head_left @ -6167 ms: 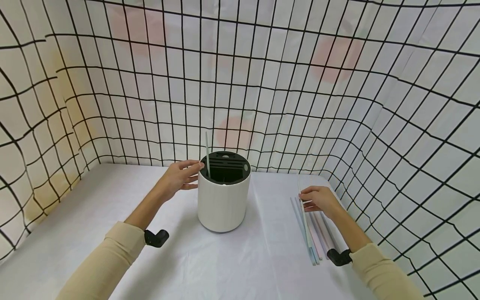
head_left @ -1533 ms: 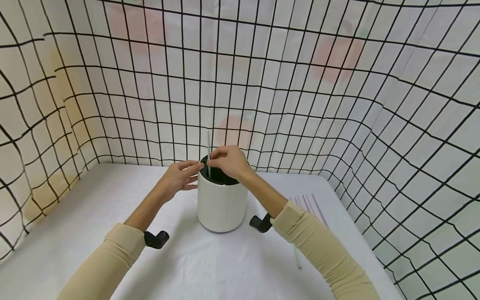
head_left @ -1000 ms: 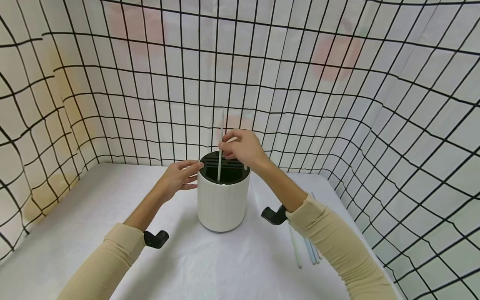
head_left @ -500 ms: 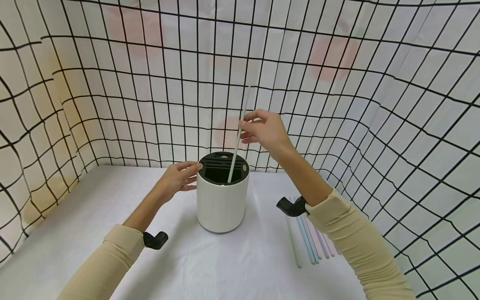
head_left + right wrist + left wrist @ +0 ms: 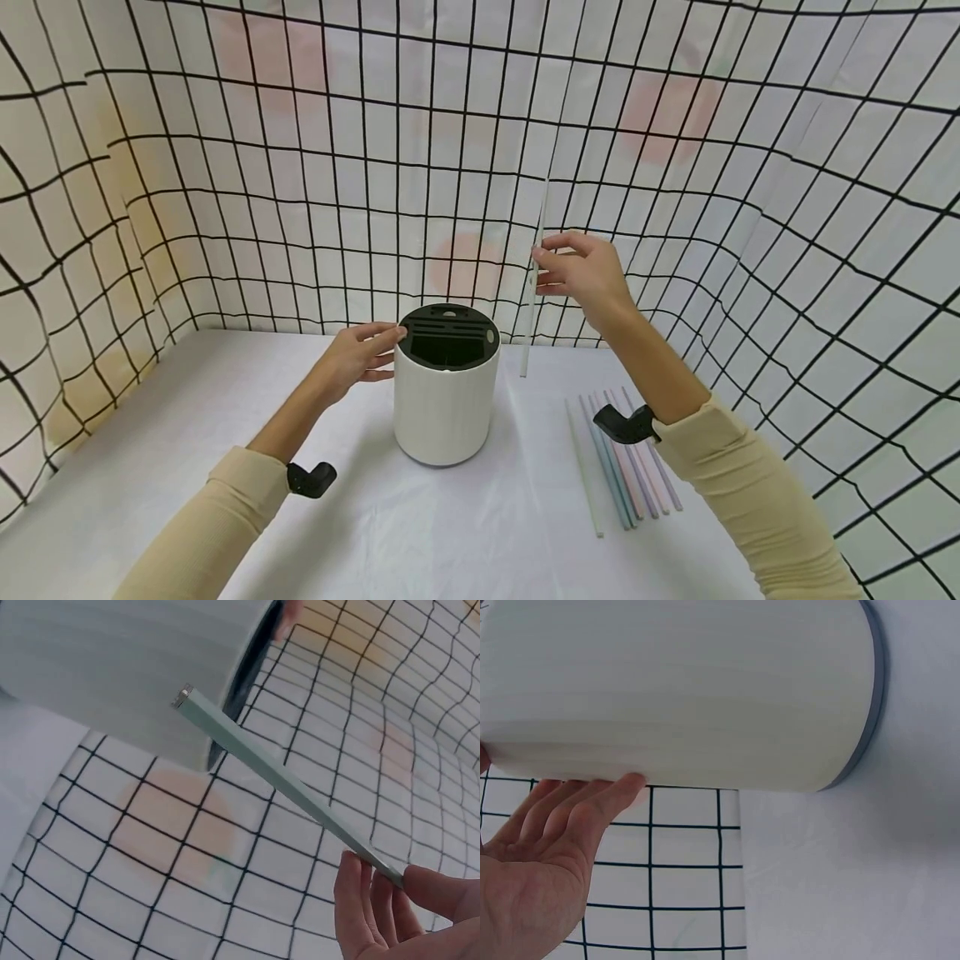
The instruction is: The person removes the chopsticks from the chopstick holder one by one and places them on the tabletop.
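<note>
Right hand (image 5: 585,271): my grip pinches a pale straw (image 5: 534,279) between thumb and fingertips (image 5: 375,896), near upright, raised in open air to the right of the canister, its lower end clear of the rim and above the bench.

Left hand (image 5: 352,358): grip relaxed, straight fingers (image 5: 577,806) resting against the upper left wall of the white canister (image 5: 444,408).

Canister: black slotted top (image 5: 448,333), standing mid-bench, free space all round its base.

Loose straws (image 5: 626,462): pastel row lying flat, right of the canister, near the bench's right edge.

Bench (image 5: 225,467): white cloth, gridded curtain (image 5: 262,167) closing three sides.
</note>
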`<state>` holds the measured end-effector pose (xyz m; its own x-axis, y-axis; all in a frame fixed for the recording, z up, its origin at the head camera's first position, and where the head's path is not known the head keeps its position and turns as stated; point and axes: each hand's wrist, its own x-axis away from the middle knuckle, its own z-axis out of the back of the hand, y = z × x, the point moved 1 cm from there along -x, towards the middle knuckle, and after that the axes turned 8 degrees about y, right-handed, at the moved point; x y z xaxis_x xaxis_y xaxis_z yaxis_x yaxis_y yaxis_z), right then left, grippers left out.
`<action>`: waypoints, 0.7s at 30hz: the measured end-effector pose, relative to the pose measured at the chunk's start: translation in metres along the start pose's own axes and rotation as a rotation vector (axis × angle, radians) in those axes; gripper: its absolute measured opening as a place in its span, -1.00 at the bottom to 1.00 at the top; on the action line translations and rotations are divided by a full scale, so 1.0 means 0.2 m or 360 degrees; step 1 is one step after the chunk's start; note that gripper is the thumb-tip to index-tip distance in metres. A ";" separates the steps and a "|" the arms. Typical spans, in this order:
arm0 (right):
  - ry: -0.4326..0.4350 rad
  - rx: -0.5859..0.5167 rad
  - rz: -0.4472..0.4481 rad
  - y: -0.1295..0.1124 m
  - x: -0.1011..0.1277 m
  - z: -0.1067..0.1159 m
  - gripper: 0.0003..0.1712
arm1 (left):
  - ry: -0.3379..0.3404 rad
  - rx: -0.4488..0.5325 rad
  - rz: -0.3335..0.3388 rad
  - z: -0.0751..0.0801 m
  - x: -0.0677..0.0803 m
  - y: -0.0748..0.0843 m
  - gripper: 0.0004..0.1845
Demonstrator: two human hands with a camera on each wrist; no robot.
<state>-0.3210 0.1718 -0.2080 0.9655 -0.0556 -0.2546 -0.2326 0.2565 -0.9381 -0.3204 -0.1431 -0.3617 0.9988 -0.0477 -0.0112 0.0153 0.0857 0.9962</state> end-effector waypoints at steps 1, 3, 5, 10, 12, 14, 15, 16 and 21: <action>-0.0001 0.0005 -0.0010 0.02 0.00 0.01 -0.65 | 0.0002 0.0001 -0.0001 0.00 0.00 0.00 -0.29; -0.0012 0.0008 -0.0029 0.08 -0.01 0.03 -0.63 | 0.0006 -0.0002 0.0001 0.00 0.00 0.00 -0.29; -0.0028 0.0029 -0.0057 0.15 -0.01 0.05 -0.62 | 0.0011 -0.0007 0.0000 0.00 0.00 0.00 -0.29; -0.0062 0.0077 -0.0137 0.32 -0.01 0.09 -0.60 | 0.0013 -0.0023 0.0004 0.00 0.01 0.00 -0.29; -0.0075 0.0086 -0.0172 0.39 -0.01 0.11 -0.58 | 0.0011 -0.0025 0.0005 0.00 0.01 0.00 -0.28; -0.0081 0.0094 -0.0209 0.45 -0.01 0.12 -0.58 | 0.0009 -0.0027 0.0005 0.00 0.01 0.00 -0.28; -0.0087 0.0099 -0.0225 0.49 -0.01 0.13 -0.58 | 0.0011 -0.0026 0.0003 0.00 0.01 0.00 -0.28; -0.0092 0.0096 -0.0242 0.53 -0.01 0.13 -0.58 | 0.0015 -0.0026 0.0002 0.00 0.01 0.00 -0.29; -0.0101 0.0103 -0.0349 0.75 0.00 0.15 -0.56 | 0.0015 -0.0015 0.0000 0.00 0.01 0.00 -0.29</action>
<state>-0.3516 0.2401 -0.3418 0.9980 -0.0565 -0.0294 -0.0107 0.3066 -0.9518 -0.3188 -0.1426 -0.3619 0.9992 -0.0385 -0.0123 0.0159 0.0949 0.9954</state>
